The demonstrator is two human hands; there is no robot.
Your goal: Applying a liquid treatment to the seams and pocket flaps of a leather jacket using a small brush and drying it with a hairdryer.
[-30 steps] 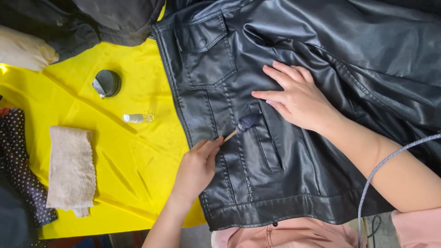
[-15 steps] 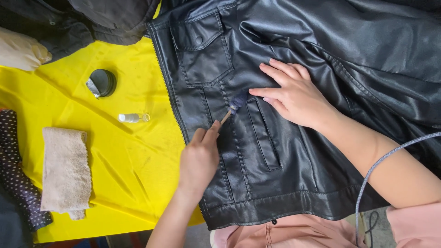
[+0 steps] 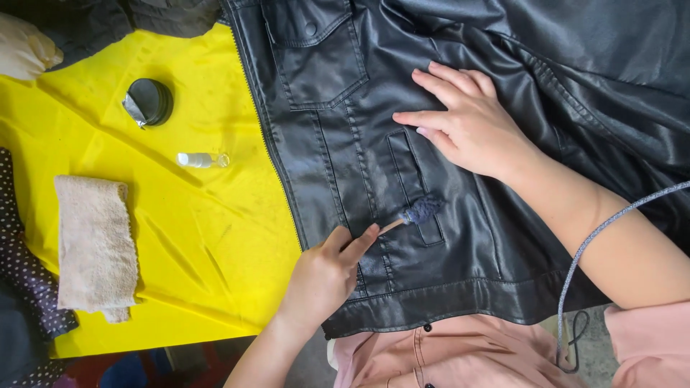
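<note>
Head view: black jacket (image 3: 431,144) lies flat on yellow cloth (image 3: 201,237).
Left hand (image 3: 323,276): grip clamped on dauber (image 3: 413,214), tip at pocket.
Right hand (image 3: 467,126): fingers spread flat, pinning leather.

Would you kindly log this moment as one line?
left hand: holds brush on jacket | right hand: flat on jacket

A makeshift home craft or repair spot: a yellow cloth (image 3: 215,237) covers the work surface, bearing a round tin (image 3: 149,101), small bottle (image 3: 203,159) and rag (image 3: 95,244).
</note>
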